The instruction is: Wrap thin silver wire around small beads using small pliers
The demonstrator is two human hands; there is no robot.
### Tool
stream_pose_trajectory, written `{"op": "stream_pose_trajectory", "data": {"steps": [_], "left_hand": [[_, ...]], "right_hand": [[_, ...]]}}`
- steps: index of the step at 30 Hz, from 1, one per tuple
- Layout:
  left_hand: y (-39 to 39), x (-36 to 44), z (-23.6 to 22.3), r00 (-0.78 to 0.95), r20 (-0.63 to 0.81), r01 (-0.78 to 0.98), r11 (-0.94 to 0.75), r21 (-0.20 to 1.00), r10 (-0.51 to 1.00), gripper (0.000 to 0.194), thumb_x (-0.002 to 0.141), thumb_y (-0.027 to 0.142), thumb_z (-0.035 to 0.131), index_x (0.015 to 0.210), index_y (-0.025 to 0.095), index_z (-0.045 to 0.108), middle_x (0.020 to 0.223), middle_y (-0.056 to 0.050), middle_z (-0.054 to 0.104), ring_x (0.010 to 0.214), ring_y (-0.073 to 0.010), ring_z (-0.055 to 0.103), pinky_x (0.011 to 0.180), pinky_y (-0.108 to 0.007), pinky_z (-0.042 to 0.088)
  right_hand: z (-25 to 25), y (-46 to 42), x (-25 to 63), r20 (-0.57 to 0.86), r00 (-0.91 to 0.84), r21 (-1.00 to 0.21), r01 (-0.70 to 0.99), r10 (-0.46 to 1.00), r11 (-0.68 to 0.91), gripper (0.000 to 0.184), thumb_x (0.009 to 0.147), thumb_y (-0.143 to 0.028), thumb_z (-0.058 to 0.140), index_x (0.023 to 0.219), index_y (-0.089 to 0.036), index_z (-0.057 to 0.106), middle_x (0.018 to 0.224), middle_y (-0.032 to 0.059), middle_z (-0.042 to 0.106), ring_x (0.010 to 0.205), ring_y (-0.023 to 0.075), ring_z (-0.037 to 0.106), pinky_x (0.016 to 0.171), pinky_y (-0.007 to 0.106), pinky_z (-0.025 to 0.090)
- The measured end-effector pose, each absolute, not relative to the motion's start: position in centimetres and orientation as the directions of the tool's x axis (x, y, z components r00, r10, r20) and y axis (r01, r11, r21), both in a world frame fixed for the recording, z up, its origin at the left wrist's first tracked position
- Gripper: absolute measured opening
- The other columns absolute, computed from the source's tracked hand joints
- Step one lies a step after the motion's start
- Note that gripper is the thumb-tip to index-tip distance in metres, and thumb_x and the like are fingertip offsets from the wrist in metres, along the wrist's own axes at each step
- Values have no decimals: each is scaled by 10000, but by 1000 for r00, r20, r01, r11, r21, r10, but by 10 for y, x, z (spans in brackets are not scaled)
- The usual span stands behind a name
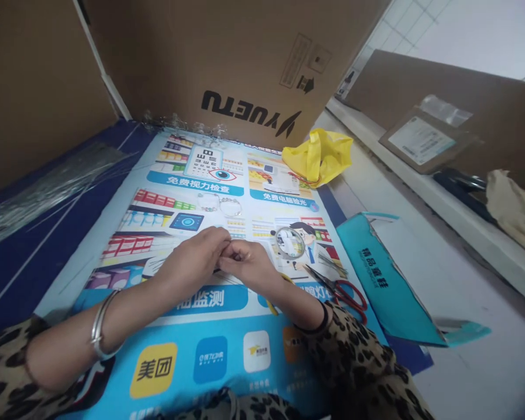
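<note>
My left hand (199,251) and my right hand (251,262) meet over the printed poster (210,318), fingertips pinched together. Whatever lies between the fingers is too small and hidden to make out. Just beyond them rest two thin beaded bracelets (230,206), side by side. To the right of my right hand lies a silvery ring-shaped coil (290,258). Scissors with red handles (352,298) lie near my right forearm, blades towards the coil. Something yellow and slender (272,307) shows partly from under my right wrist.
A large cardboard box (166,70) stands behind the poster, with clear plastic bits along its base. A crumpled yellow bag (328,154) sits at the back right. At right lies a torn teal box piece (385,286). Clear plastic strips (52,186) lie at left.
</note>
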State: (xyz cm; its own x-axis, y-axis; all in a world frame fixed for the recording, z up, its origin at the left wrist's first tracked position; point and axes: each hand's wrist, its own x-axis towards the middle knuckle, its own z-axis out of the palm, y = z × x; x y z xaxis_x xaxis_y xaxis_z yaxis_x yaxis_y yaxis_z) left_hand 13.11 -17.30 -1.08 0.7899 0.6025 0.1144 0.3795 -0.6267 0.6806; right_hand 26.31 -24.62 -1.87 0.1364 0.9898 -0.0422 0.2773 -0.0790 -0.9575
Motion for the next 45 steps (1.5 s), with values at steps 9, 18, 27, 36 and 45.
{"op": "stream_pose_trajectory", "data": {"steps": [9, 18, 27, 36, 45], "left_hand": [[-160, 130, -5, 732, 105, 386, -537, 750, 673, 142, 855, 256, 365, 838, 206, 497, 757, -7, 551, 709, -167, 514, 612, -266, 346], [-150, 126, 5, 854, -331, 185, 362, 914, 400, 225, 798, 391, 524, 765, 174, 477, 589, 20, 581, 337, -57, 455, 353, -177, 315], [-151, 130, -9, 881, -265, 170, 261, 950, 392, 250, 833, 405, 479, 734, 179, 522, 504, -9, 625, 497, -99, 566, 489, -194, 396], [-159, 133, -6, 856, -394, 234, 431, 872, 334, 234, 856, 380, 431, 743, 177, 448, 586, -24, 645, 459, -110, 589, 448, -208, 414], [-165, 133, -10, 820, -166, 77, 181, 980, 548, 284, 869, 366, 408, 659, 178, 435, 485, 67, 349, 394, -57, 253, 396, -200, 180]], "right_hand": [[4, -248, 277, -145, 50, -984, 99, 988, -149, 309, 713, -286, 582, 1001, -190, 525, 648, -57, 527, 491, 62, 460, 477, 196, 391], [2, -250, 282, 38, 230, -852, 516, 973, -89, 351, 831, -336, 461, 1121, -183, 588, 532, -46, 479, 458, 80, 414, 444, 215, 360], [5, -251, 280, 104, 243, -798, 599, 964, -65, 337, 860, -352, 416, 1063, -174, 617, 544, -25, 502, 522, 117, 497, 543, 254, 423], [1, -253, 271, 211, 264, -666, 744, 941, -59, 325, 867, -312, 396, 1078, -205, 620, 614, 6, 585, 641, 164, 582, 655, 281, 451], [2, -251, 275, 76, 188, -890, 455, 979, -18, 357, 844, -347, 468, 1154, -188, 545, 621, -29, 555, 501, 98, 499, 537, 241, 436]]}}
